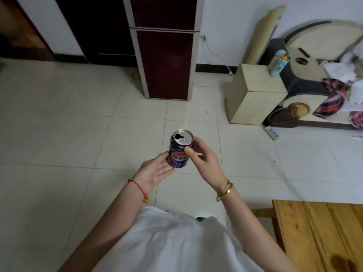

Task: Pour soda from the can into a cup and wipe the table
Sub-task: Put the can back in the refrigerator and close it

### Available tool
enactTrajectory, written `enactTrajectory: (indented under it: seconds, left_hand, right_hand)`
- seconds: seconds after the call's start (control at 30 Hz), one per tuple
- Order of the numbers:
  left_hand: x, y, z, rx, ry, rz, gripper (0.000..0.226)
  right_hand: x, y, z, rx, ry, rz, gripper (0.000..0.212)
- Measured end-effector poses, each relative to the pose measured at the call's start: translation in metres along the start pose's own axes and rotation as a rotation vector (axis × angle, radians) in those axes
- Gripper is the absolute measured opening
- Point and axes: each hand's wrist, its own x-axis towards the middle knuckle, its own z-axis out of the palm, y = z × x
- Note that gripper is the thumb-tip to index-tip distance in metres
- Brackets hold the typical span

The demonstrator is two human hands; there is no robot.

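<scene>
Shirt (172, 244) fills the bottom of the view, and your two forearms run up from it toward the middle. Table (318, 232) sits at your 4 o'clock, its wooden corner bare except for a dark wet-looking patch near the lower edge, possibly spilled soda, though the view is too dim there to be sure. No cup shows anywhere.

Your left hand (155, 171) is open, palm up, fingertips touching the lower side of the can (181, 149). Your right hand (202, 157) is closed on the can, thumb across the front and fingers wrapped behind near the rim. The can is at 12 o'clock, held over the floor, its long axis nearly upright and leaning slightly away from you, mouth already open on the far-left side of the lid.

Since the right hand carries the can and is nearer the table, the pour likely calls for turning right toward 4 o'clock.

Farther off, a fridge (167, 61) stands at 12 o'clock.
</scene>
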Motion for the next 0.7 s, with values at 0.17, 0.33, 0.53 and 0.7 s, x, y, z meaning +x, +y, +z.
enactTrajectory:
  seconds: [0.17,0.33,0.53,0.7]
  left_hand:
    - [0.025,0.041,-0.031,-0.039,0.023,0.016,0.020]
    - [0.054,0.079,-0.047,-0.098,0.051,0.013,0.022]
    - [0.103,0.135,-0.060,-0.124,0.085,0.042,0.031]
    - [0.147,0.204,-0.062,-0.158,0.108,0.091,0.020]
  right_hand:
    - [0.050,-0.008,0.035,-0.013,-0.058,-0.016,0.039]
    - [0.107,-0.013,0.058,-0.034,-0.125,-0.026,0.042]
    - [0.191,-0.019,0.083,-0.048,-0.201,-0.059,0.042]
    - [0.283,-0.033,0.101,-0.064,-0.262,-0.099,0.043]
